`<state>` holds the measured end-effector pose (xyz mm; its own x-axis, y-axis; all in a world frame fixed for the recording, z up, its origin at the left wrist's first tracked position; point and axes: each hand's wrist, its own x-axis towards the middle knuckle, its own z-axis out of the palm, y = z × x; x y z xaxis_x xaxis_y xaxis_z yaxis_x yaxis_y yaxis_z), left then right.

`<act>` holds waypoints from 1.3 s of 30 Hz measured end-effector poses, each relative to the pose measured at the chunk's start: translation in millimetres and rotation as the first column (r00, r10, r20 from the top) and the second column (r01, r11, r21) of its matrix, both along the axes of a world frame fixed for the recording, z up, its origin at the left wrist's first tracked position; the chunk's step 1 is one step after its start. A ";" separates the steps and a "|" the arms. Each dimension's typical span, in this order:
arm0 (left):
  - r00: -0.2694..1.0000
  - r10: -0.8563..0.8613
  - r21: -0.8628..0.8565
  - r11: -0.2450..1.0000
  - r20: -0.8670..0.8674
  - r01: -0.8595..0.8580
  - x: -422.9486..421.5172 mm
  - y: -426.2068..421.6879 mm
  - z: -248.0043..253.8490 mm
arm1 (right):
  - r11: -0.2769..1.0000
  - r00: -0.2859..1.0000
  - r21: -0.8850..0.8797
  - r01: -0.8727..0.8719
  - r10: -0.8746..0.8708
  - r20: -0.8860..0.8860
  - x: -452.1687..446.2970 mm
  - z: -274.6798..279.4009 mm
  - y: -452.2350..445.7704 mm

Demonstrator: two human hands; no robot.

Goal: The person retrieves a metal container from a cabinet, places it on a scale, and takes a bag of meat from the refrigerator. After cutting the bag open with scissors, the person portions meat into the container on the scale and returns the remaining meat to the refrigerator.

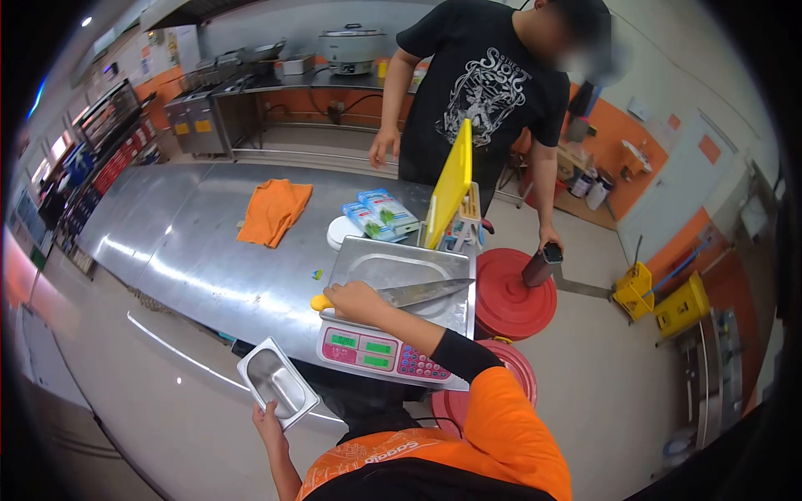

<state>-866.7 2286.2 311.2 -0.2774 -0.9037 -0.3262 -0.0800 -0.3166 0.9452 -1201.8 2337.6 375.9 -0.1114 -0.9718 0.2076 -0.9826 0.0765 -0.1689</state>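
My left hand (269, 424) grips the near rim of a small, deep steel food pan (282, 386), tilted beside the table's front edge. Its inside looks bare. My right hand (357, 302) is closed round the yellow handle (320, 303) of a large kitchen knife (428, 291). The wide blade points right and lies over the metal platform of a digital scale (380, 261); whether it touches the platform I cannot tell. Below my right forearm, the scale's pink panel (372, 349) has green lit displays.
An orange cloth (276, 212) and blue-white packets (380, 215) lie on the steel table (188, 225). A yellow cutting board (450, 185) stands upright behind the scale. Across the table, a person (489, 100) holds a dark container (541, 265) above a red lidded bin (510, 305).
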 end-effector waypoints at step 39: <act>0.887 -0.362 0.035 0.921 -0.287 0.387 -165.6 91.6 93.3 | -0.015 0.400 -0.427 0.904 -0.322 0.858 -97.1 79.7 478.0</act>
